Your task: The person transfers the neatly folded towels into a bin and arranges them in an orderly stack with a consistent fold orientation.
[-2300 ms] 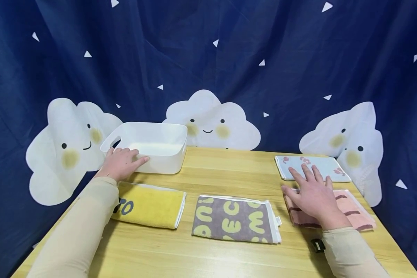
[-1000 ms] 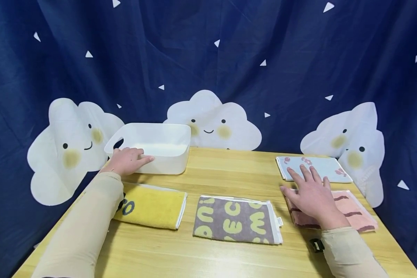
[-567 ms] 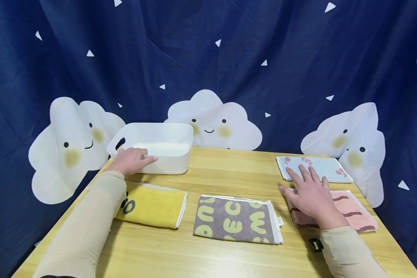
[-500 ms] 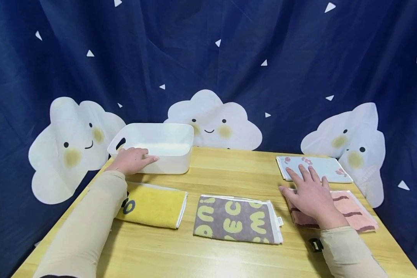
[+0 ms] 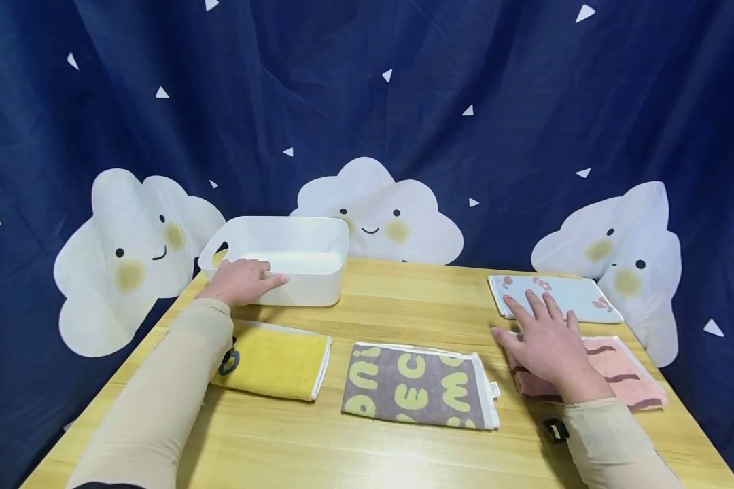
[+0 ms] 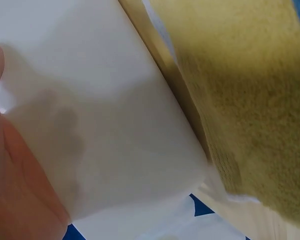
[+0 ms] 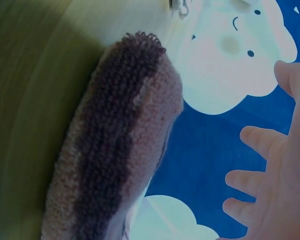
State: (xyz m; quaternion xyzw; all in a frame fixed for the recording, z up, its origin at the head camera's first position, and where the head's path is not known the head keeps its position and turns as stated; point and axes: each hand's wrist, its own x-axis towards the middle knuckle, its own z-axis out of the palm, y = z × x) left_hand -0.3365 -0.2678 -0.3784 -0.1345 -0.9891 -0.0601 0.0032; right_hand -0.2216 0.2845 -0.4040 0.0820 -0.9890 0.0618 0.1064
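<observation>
At the back left my left hand grips the front left rim of a white plastic storage basket, thumb along the outer front wall. The left wrist view shows that hand against the basket's smooth wall. A folded yellow towel lies just in front of the basket, partly behind my left forearm. My right hand, fingers spread, is over a folded pink towel with dark stripes. In the right wrist view the pink towel is apart from the fingers.
A folded purple towel with yellow letters lies front centre on the wooden table. At the back right is a folded light blue towel with pink flowers. Behind the table hangs a dark blue curtain with cloud prints.
The white basket has slid a little to the right together with my left hand. My right hand has hardly moved. The towels lie as before, with the whole view shifted slightly.
</observation>
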